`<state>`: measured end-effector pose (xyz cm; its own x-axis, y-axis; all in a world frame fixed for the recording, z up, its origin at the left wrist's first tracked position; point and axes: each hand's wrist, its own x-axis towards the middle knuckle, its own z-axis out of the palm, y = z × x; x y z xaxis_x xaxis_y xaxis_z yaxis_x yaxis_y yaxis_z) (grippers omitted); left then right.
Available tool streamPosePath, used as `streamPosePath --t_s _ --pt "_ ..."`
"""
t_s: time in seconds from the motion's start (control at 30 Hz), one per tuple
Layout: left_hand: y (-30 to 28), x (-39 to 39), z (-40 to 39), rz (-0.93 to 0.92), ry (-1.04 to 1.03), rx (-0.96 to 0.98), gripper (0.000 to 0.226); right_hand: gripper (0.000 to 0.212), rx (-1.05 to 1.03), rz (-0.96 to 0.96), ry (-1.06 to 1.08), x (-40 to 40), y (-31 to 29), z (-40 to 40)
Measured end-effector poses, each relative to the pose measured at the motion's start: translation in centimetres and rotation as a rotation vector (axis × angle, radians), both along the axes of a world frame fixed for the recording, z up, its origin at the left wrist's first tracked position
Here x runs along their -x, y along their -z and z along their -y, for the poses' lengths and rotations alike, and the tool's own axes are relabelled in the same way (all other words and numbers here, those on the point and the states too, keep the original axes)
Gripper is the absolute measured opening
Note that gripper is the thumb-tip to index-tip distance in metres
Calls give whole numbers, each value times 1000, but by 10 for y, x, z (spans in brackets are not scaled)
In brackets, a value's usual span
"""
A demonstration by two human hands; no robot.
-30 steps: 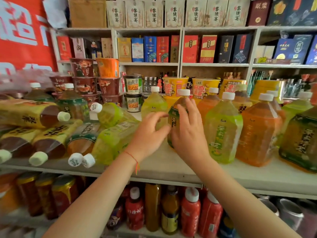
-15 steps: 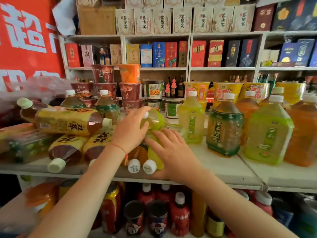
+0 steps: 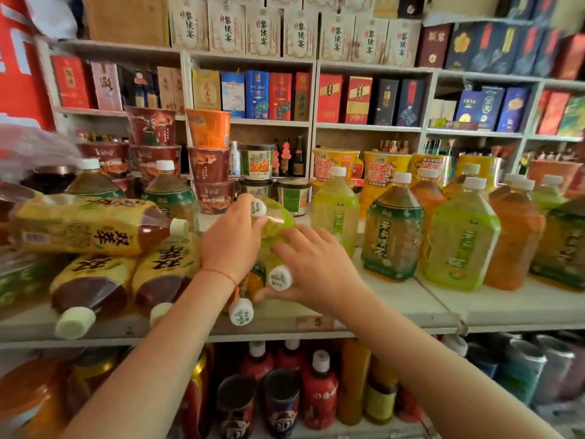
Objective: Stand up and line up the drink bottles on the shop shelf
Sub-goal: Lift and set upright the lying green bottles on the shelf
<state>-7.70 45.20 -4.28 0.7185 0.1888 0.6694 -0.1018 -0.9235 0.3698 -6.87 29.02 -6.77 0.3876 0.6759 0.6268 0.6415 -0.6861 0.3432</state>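
The left hand [image 3: 232, 239] grips a lying green bottle [image 3: 278, 221] by its neck; the right hand [image 3: 316, 264] has its fingers curled on another lying bottle [image 3: 269, 282] at the shelf's [image 3: 411, 307] front edge. Best tipped cap-up from the neck, then slid beside the upright row [image 3: 392, 232]. Yellow labels [image 3: 107, 237] read 双萃.

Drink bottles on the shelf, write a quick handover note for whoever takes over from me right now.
Left hand grips the top light-green bottle near its cap. Right hand holds the lying bottle beneath it.
Done: upright bottles stand in a row on the right of the shelf.
Left: the yellow-labelled bottles piled on their sides at left, plus the two in hand, need standing and lining up.
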Motion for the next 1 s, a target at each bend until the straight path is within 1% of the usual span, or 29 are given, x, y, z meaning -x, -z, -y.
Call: streamPosePath --t_s 0.07,0.17,0.27,0.3,0.37,0.4,0.43,0.5,0.53,0.57,0.6,0.67,0.8,0.9,1.0 --pt "-1 0 1 1 11 18 25 86 -107 -131 80 0 -25 7" --pt "-3 -1 2 -1 -3 0 21 69 -429 -279 101 -10 -58 14" --pt "-4 -1 4 -5 -24 -3 21 66 -688 -512 255 -36 -80 23" --pt "-4 -2 5 -3 -27 -2 22 61 -751 -542 310 -44 -83 28" --pt "-4 -2 7 5 -29 -3 24 45 -852 -509 332 -49 -83 32" --pt "-4 -2 8 10 -27 -3 26 44 -865 -464 310 -45 -79 30" --pt "-3 -3 8 14 -27 -3 27 51 -826 -396 296 -38 -72 26" --pt "-3 -3 9 18 -29 1 31 73 -641 -194 360 -28 -51 16" --pt "-3 -3 10 21 -33 2 33 78 -566 -96 407 -27 -40 13" --pt "-3 -3 11 24 -36 1 34 78 -525 -27 443 -27 -34 13" --pt "-3 -3 11 28 -38 -1 35 74 -509 -10 462 -29 -32 14" --pt "-3 -4 12 36 -37 -8 34 65 -500 -49 468 -37 -31 21" --pt "-3 -6 12 39 -31 -17 33 58 -484 -63 465 -53 -26 40" --pt "-3 -7 12 41 -29 -25 31 51 -460 52 447 -55 -14 47" --pt "-6 -11 13 47 19 -55 26 53 -403 157 346 -47 -4 42"
